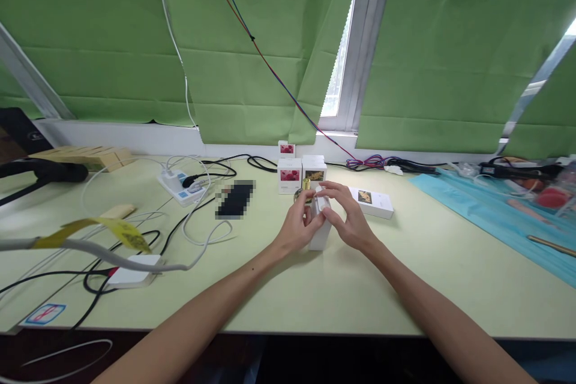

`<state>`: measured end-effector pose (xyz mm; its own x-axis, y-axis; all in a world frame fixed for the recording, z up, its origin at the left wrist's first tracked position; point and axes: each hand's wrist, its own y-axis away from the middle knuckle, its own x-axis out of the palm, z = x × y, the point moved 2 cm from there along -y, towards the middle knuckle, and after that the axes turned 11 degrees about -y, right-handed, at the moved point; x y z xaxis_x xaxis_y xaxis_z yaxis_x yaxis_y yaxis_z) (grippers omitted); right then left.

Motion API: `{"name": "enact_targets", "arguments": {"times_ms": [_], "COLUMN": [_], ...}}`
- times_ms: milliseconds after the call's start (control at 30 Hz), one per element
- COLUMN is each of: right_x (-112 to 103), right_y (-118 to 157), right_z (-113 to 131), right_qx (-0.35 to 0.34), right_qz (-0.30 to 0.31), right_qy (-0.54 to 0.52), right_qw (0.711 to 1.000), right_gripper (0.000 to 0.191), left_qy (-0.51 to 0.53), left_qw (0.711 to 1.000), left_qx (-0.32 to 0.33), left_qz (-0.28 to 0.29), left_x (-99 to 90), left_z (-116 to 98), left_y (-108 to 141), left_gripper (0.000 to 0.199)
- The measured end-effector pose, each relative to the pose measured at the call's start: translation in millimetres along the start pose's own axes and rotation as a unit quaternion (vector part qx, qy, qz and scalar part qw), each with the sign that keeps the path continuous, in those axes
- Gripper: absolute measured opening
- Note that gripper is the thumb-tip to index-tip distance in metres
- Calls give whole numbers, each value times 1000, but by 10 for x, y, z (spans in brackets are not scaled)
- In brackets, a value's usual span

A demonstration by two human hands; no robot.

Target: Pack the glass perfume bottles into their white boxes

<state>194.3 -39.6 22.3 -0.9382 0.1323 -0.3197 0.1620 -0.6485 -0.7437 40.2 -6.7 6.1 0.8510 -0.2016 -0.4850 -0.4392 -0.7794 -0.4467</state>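
A narrow white box (317, 241) stands upright on the table in front of me, with both hands at its top. My left hand (294, 222) is closed on its left side, thumb against the near face. From the right, my right hand (348, 216) pinches the top edge, its fingers curled over and its thumb on the near side. The fingers partly cover the top, so I cannot tell whether the flap is raised. Just behind the left fingers is a small item with a gold cap (306, 183), its lower part mostly hidden.
Behind stand white boxes with a pink picture (289, 176) and a gold picture (314, 167); a smaller box (287, 149) is farther back. Another white box (372, 203) lies right. Cables, a power strip (182, 188) and a white adapter (135, 271) occupy the left; blue sheeting (490, 210) covers the right.
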Motion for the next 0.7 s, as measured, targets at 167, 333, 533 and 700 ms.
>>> {"name": "enact_targets", "arguments": {"times_ms": [167, 333, 533, 700], "right_x": [28, 31, 33, 32], "right_y": [-4, -9, -3, -5], "right_z": [-13, -15, -25, -27], "right_qx": [4, 17, 20, 14], "right_qz": [10, 11, 13, 15], "right_qy": [-22, -32, -27, -3], "right_qw": [1000, 999, 999, 1000], "right_gripper": [24, 23, 20, 19], "left_qy": [6, 1, 3, 3], "left_qw": [1000, 1000, 1000, 1000], "left_qx": [2, 2, 2, -1], "left_qz": [7, 7, 1, -4], "left_x": [2, 3, 19, 41], "left_z": [25, 41, 33, 42], "left_y": [5, 7, 19, 21], "left_gripper": [50, 50, 48, 48]}}
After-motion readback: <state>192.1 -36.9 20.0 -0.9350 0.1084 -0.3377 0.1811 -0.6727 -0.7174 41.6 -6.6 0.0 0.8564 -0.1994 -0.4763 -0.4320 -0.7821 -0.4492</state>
